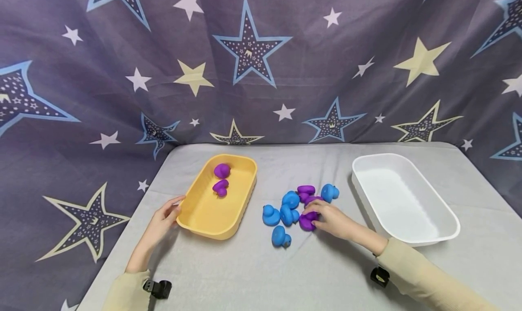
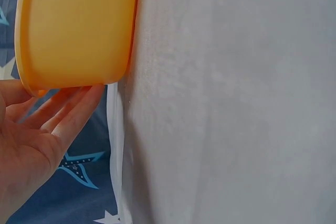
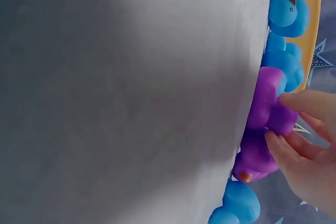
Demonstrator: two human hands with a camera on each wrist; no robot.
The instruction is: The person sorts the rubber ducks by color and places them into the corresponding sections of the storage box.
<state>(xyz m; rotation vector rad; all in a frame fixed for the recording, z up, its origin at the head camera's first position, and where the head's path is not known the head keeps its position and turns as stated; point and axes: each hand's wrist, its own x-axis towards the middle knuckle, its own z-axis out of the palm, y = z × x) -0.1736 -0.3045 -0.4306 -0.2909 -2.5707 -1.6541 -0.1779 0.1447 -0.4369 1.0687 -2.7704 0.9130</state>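
Observation:
In the head view, my right hand (image 1: 332, 218) is over a cluster of rubber ducks. Its thumb and finger pinch a purple rubber duck (image 1: 306, 221), which appears low against the cloth. A second purple duck (image 3: 254, 156) touches those fingertips in the right wrist view. Beside them lie another purple duck (image 1: 306, 191) and several blue ducks (image 1: 271, 216). At the left, my left hand (image 1: 162, 219) holds the near-left corner of a yellow tray (image 1: 204, 227), fingers against its outer wall (image 2: 79, 40). Two purple ducks (image 1: 222, 170) lie inside that tray.
A white tray (image 1: 401, 202) stands on the right of the grey-clothed table (image 1: 253, 279). One blue duck (image 1: 329, 192) sits at the cluster's far right, another (image 1: 280, 236) nearer the front. A star-patterned curtain (image 1: 269, 107) hangs behind the table and along its left side.

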